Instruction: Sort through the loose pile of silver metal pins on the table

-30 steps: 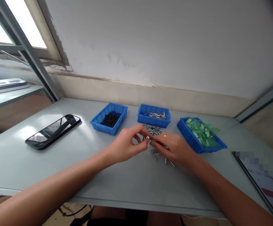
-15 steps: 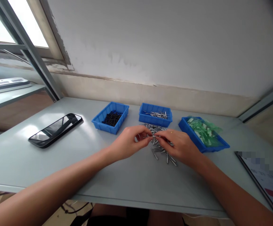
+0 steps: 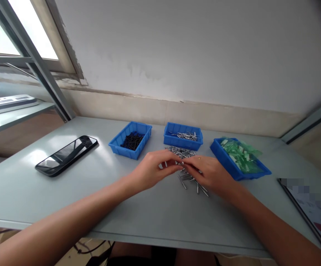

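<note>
My left hand (image 3: 153,168) and my right hand (image 3: 209,170) meet fingertip to fingertip over a loose pile of short silver metal rods (image 3: 188,177). Both are closed in a pinch on a small silver metal rod (image 3: 180,163), mostly hidden by the fingers. Behind the pile is a blue bin (image 3: 179,141) of thin silver pins (image 3: 186,136). A second blue bin (image 3: 123,151), left of it, contains thin black pieces (image 3: 132,140) whose kind I cannot make out. To the right, green plastic packets (image 3: 240,155) fill a third blue bin (image 3: 232,170).
A black device with a glossy screen (image 3: 66,156) lies on the grey table (image 3: 155,218) at left. At the right edge is a tablet-like screen (image 3: 312,210). A power strip (image 3: 9,103) rests on a side shelf. The wall (image 3: 177,55) rises behind the bins.
My fingertips have drawn closer together around the small metal rod, which shows less now. The view has shifted slightly; the bins and the pile look unchanged.
</note>
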The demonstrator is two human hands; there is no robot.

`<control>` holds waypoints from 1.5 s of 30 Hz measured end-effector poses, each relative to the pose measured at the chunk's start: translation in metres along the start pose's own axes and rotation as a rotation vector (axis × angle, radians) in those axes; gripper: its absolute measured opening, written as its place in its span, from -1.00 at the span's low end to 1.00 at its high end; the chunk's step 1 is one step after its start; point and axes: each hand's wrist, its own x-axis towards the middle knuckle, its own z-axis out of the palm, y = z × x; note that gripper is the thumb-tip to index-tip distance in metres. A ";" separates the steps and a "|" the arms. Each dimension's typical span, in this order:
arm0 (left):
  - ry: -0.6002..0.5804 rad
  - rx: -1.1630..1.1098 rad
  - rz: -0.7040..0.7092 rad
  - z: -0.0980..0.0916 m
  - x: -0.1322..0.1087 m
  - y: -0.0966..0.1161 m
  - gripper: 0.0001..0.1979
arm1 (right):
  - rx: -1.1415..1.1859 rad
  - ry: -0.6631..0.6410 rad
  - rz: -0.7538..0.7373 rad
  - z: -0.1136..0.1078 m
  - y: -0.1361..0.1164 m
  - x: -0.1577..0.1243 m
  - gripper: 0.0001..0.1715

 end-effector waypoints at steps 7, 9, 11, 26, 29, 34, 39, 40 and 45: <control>-0.029 0.016 -0.010 0.000 0.000 0.000 -0.89 | 0.006 -0.035 -0.036 0.001 -0.002 0.001 -0.73; -0.028 -0.001 -0.058 0.000 0.000 0.001 -0.91 | 0.032 -0.050 -0.023 0.001 -0.001 0.001 -0.75; -0.019 -0.030 -0.102 0.000 0.000 0.002 -0.92 | 0.051 -0.038 0.000 0.001 0.000 0.000 -0.77; -0.072 -0.006 -0.136 0.000 0.002 -0.003 -0.85 | 0.022 -0.001 -0.005 -0.003 0.003 0.002 -0.80; -0.063 -0.010 -0.123 0.001 0.002 -0.005 -0.87 | 0.029 -0.012 0.032 -0.003 0.003 0.002 -0.80; -0.041 -0.022 -0.073 0.000 0.000 -0.004 -0.89 | 0.023 -0.040 0.025 -0.001 0.001 0.002 -0.77; -0.070 -0.010 -0.080 0.000 0.000 0.001 -0.91 | 0.029 -0.114 -0.029 0.002 -0.001 0.003 -0.69; -0.069 -0.026 -0.087 0.000 0.000 0.002 -0.91 | 0.030 -0.126 -0.034 0.002 -0.001 0.002 -0.68; -0.043 -0.039 -0.135 -0.002 0.000 0.003 -0.94 | 0.058 -0.003 0.037 -0.002 -0.001 0.002 -0.77</control>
